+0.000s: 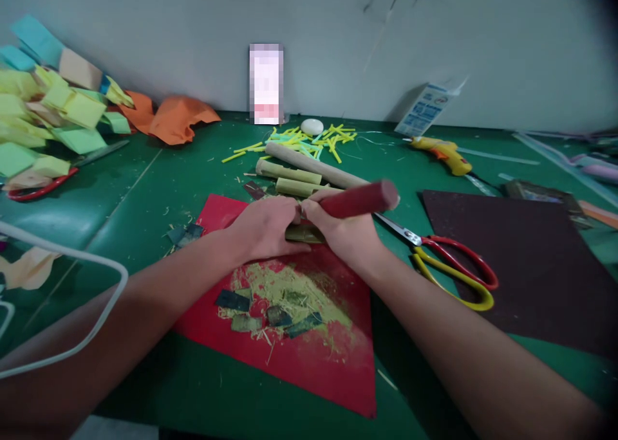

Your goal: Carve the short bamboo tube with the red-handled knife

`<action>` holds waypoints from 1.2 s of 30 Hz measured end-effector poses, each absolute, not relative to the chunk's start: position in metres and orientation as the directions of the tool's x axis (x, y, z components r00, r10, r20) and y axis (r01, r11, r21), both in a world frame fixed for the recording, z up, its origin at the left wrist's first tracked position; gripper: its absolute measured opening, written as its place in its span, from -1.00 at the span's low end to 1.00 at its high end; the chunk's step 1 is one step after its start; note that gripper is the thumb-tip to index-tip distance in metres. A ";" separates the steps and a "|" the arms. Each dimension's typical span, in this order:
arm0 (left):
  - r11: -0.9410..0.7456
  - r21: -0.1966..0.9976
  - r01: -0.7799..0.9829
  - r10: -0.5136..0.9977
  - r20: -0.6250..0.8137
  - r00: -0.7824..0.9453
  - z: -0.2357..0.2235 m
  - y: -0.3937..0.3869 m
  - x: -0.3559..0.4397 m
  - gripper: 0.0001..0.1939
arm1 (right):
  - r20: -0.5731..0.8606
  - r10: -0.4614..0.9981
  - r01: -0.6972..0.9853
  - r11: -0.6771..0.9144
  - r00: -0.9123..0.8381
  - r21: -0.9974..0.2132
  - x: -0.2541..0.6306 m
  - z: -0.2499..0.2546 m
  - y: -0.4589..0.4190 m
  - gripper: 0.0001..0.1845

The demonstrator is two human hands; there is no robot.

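My right hand (345, 234) is closed around a tool's thick red handle (362, 199), which tilts up to the right; its working end is hidden by my fingers. Under both hands lies a short bamboo piece (305, 235), pressed down by my closed left hand (265, 228). The two hands meet at the thumbs. Below them is a red sheet (338, 382), strewn with pale green shavings (290, 279) and several dark green strips of bamboo skin (234, 300). Just beyond my hands lie two more bamboo pieces (290, 171) and a long greyish stick (313, 165).
Scissors (454, 269) with red and yellow handles lie right, beside a dark brown sheet (521, 260). Behind are a yellow glue gun (441, 154), yellow strips (338, 144) and a phone (266, 83). Paper pieces (62, 112) pile up left. A white cable (123, 279) crosses my left forearm.
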State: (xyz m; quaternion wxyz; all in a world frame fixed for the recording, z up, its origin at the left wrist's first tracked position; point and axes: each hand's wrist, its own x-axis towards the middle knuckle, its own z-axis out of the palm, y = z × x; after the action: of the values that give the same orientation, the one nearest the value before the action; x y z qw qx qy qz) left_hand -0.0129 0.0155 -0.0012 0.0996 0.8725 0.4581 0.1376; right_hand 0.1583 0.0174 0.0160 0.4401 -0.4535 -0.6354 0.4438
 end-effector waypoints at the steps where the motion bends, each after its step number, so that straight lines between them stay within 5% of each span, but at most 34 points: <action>1: -0.572 0.276 0.772 0.820 0.159 0.550 -0.002 0.016 -0.013 -0.55 | 0.176 0.969 0.186 0.209 -0.175 -0.960 0.159 0.016 0.017 -0.84; 7: -0.587 0.262 0.766 0.810 0.181 0.558 -0.009 0.017 -0.017 -0.55 | 0.120 0.965 0.163 0.160 -0.234 -0.974 0.164 0.023 0.017 -0.74; 15: -0.571 0.268 0.776 0.820 0.144 0.554 -0.002 0.014 -0.015 -0.56 | 0.108 0.956 0.077 0.134 -0.274 -0.988 0.171 0.022 0.018 -0.94; 36: -0.599 0.253 0.760 0.801 0.190 0.568 -0.004 0.016 -0.018 -0.56 | 0.156 0.973 0.002 0.159 -0.167 -0.987 0.172 0.018 0.016 -0.64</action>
State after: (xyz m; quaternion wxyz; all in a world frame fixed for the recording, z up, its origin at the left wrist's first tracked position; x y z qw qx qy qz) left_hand -0.0175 0.0164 -0.0043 0.0716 0.8827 0.4419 0.1433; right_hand 0.1719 0.0156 0.0179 0.4907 -0.4192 -0.5820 0.4948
